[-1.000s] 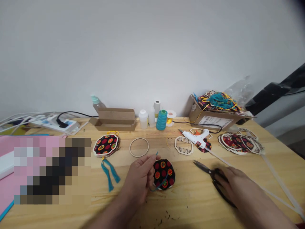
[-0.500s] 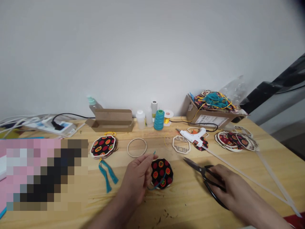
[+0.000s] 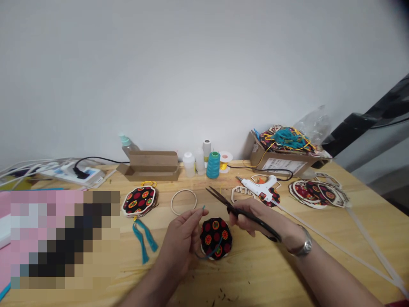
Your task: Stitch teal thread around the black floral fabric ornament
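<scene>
My left hand (image 3: 187, 230) pinches a teal thread (image 3: 203, 208), whose tip pokes up between thumb and forefinger. The rest of the thread curves down across a round piece of black fabric (image 3: 216, 236) patterned with red flowers, lying flat on the table. Black-handled scissors (image 3: 220, 197) are in my right hand (image 3: 249, 215), which grips them around the pivot and handles. Their blades point up and left, slightly parted, just above and right of my left fingertips and apart from the thread. A wooden ring (image 3: 184, 202) lies beyond my left hand.
A white glue gun (image 3: 260, 187) rests by a wooden lattice frame (image 3: 241, 196). To the left lies a fabric ornament (image 3: 139, 201) with teal tassels (image 3: 143, 241). A teal thread cone (image 3: 213, 165), bottles (image 3: 189, 165) and cardboard boxes (image 3: 153, 172) line the wall. Several ornament pieces (image 3: 315, 194) lie right.
My right hand has lifted the scissors and brought them left, close to my left hand, with the blades turned upward. The left hand keeps its pinch on the thread, almost in place.
</scene>
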Demonstrator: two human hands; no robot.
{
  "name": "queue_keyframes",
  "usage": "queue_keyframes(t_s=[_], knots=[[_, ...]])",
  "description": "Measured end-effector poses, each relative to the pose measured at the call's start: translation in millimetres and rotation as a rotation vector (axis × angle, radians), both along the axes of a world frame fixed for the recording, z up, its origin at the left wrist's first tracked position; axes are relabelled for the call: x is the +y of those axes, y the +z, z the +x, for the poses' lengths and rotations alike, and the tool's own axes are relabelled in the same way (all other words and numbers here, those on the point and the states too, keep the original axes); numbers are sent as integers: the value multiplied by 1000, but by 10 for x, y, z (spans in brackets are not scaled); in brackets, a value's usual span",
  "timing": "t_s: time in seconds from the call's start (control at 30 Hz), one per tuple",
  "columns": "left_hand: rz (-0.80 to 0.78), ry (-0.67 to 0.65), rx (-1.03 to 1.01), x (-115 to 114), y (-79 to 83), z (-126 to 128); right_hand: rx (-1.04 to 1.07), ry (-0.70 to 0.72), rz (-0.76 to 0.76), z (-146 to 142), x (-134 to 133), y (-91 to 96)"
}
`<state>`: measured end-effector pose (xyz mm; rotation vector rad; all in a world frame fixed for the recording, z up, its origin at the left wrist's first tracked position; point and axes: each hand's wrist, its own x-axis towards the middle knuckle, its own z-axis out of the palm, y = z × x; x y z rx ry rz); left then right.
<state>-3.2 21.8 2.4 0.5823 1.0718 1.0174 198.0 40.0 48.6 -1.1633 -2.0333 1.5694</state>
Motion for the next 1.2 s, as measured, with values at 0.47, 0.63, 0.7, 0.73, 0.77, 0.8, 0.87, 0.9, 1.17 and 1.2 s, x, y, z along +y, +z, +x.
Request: queue_keyframes(t_s=[0.47,0.63,0.7,0.73,0.77,0.8,0.87,0.9,1.17,1.2], knots=[[-19,9,-25,-31,51,17,-238,91,70,50,-111,-138],[-33,-31,-27,-51,33,48,-182,81,79,12,-122,-237],[-35,-48,-28,-59,23,59,-179,64,70,6,-126,-250],[-30,-50,-23,-62,21,62,-178,58,66,4,-127,-248],[-26,-51,-16,-65,22,64,-177,56,64,1,-126,-240],[-23,-49,-6,-66,25,66,-175,57,65,-2,-125,-230],[-17,-49,8,-68,38,68,-165,67,73,-8,-119,-208],[-15,-50,13,-67,46,69,-161,71,76,-11,-116,-199],[-22,-64,21,-73,68,77,-173,37,67,-19,-107,-211],[-24,-64,22,-73,69,77,-177,27,63,-22,-108,-214]])
